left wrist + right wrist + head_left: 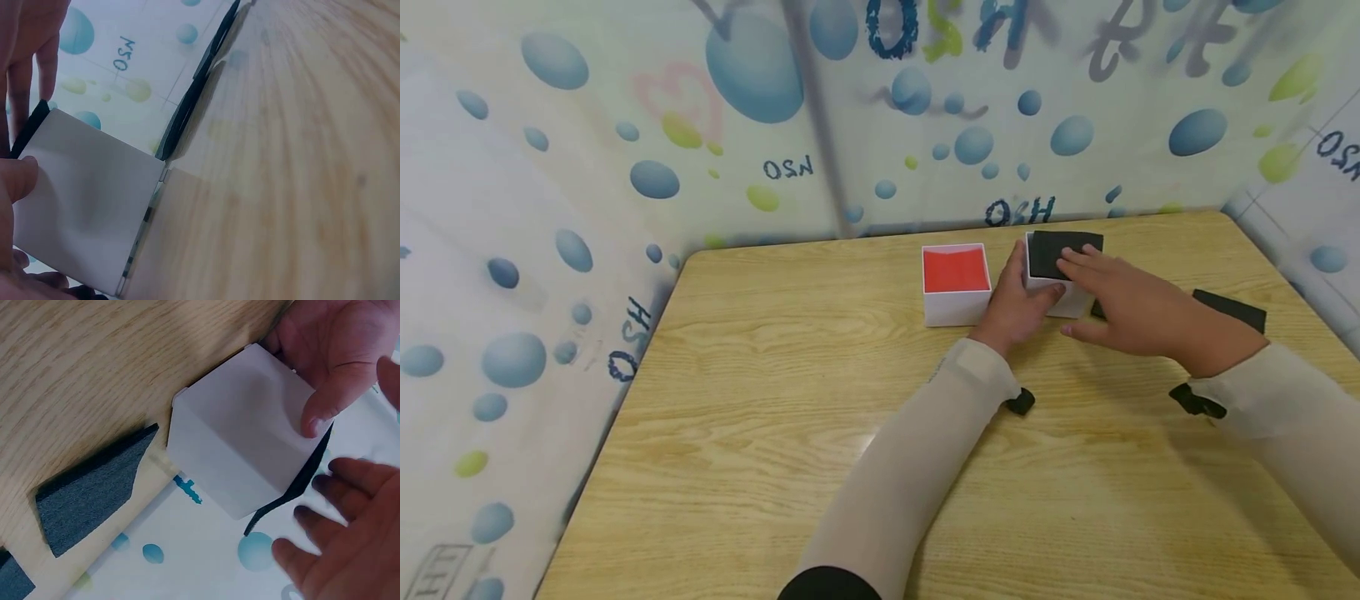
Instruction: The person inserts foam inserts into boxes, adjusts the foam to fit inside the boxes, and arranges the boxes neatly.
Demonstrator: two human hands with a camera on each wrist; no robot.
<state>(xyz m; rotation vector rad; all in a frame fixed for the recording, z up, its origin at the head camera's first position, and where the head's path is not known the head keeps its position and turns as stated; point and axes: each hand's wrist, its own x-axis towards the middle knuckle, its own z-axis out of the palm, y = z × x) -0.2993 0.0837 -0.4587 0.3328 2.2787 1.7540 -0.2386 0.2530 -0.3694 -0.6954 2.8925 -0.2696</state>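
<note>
My left hand holds a small white box near the back of the table, thumb on its front face and fingers round its left side. A black foam piece lies over the top of this box. My right hand is above it with straight fingers, the fingertips at the foam's right part. In the right wrist view, the foam's edge sticks out past the box's rim. The left wrist view shows the left thumb against the plain white side of the box.
A second white box with a red sheet inside its top stands just left of my left hand. Black foam pieces lie on the wooden table to the right of the held box. A patterned curtain hangs behind the table.
</note>
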